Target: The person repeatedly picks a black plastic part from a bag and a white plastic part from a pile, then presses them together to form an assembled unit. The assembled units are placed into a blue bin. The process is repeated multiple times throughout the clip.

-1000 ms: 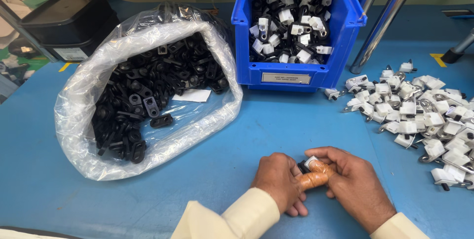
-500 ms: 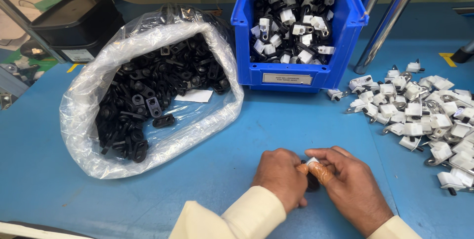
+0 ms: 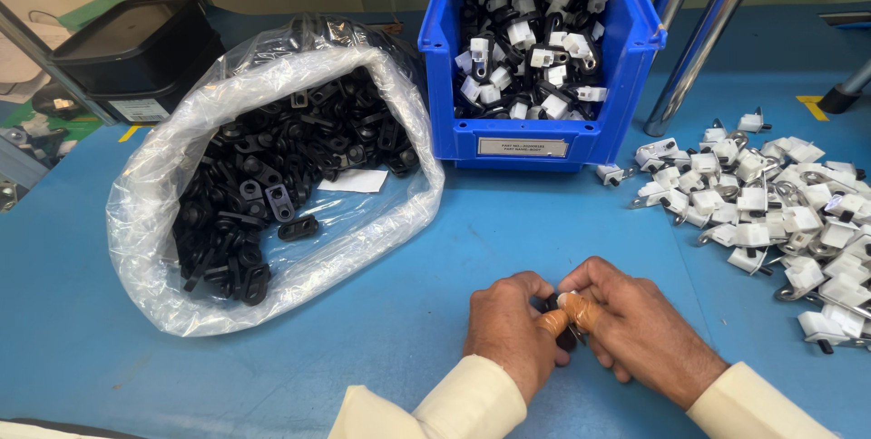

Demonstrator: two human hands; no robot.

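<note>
Both hands' fingers (image 3: 581,310) pinched on small black part (image 3: 566,337) — bare blue table (image 3: 508,221) ahead.

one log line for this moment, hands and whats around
left hand: pinching small black part | right hand: same part | bag of black parts: left | blue bin: ahead | white clips: right

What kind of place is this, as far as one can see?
Probably a factory assembly bench: a clear bag of black plastic parts, a blue parts bin, and a pile of white clips on a blue table.
</note>
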